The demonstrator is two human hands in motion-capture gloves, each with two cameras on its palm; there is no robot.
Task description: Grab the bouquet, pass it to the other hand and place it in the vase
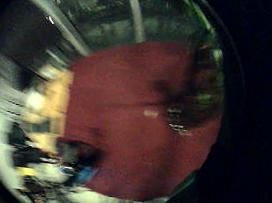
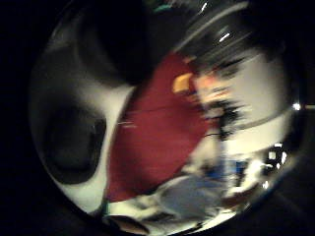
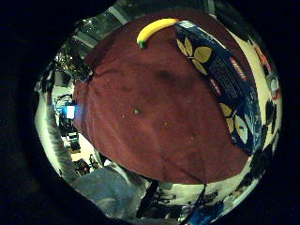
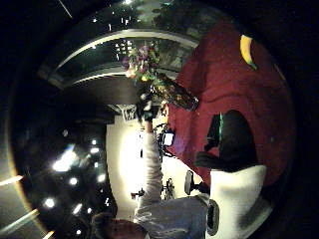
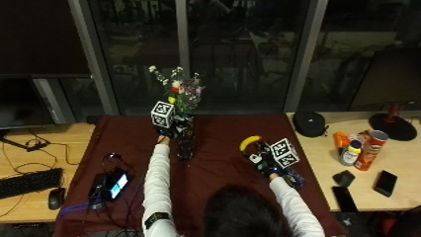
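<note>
Bouquet (image 5: 179, 91) stands in vase (image 5: 184, 138) (labels unreadable).

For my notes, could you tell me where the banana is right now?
In the outside view the banana lies on the dark red tablecloth, just beyond the right hand, right of the vase.

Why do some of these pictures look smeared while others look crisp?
Both left palm views are streaked with motion blur, the red tablecloth smeared; the right little finger view shows the banana and blue box sharply, though curved by the wide lens; the outside view is steady.
</note>
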